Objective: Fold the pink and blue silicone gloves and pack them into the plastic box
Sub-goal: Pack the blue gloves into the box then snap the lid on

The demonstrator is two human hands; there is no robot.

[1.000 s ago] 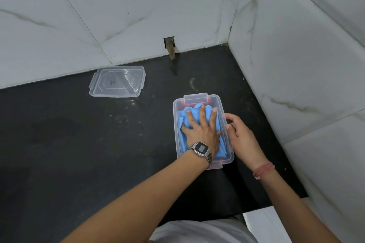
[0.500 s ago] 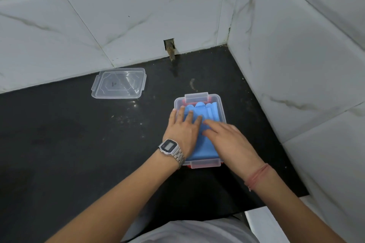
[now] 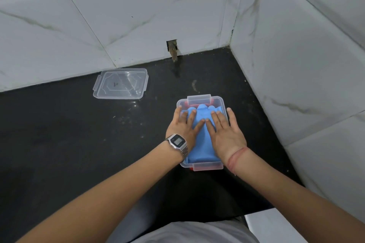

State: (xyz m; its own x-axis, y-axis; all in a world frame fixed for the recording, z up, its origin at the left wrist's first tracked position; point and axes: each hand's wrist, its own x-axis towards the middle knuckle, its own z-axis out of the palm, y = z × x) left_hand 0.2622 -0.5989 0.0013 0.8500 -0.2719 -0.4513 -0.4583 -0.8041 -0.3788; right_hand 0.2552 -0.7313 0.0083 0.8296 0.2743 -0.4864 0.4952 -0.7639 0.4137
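Note:
A clear plastic box (image 3: 199, 99) with flip latches stands on the black counter near the right wall. Folded blue silicone gloves (image 3: 201, 144) fill it to the rim. A thin strip of pink glove (image 3: 182, 105) shows beneath them at the far end. My left hand (image 3: 183, 127), with a metal watch on the wrist, lies flat on the left half of the blue gloves. Palm down with fingers spread, my right hand (image 3: 226, 134) rests on the right half. Neither hand grips anything.
The box's clear lid (image 3: 120, 83) lies flat on the black counter (image 3: 79, 140) at the back left, near the tiled wall. A small broken hole with a stub (image 3: 173, 49) sits in the wall base behind the box. Tiled walls close the back and right sides.
My left hand slid from the middle of the gloves to the left half. My right hand came off the box's right side and now lies flat on the gloves' right half.

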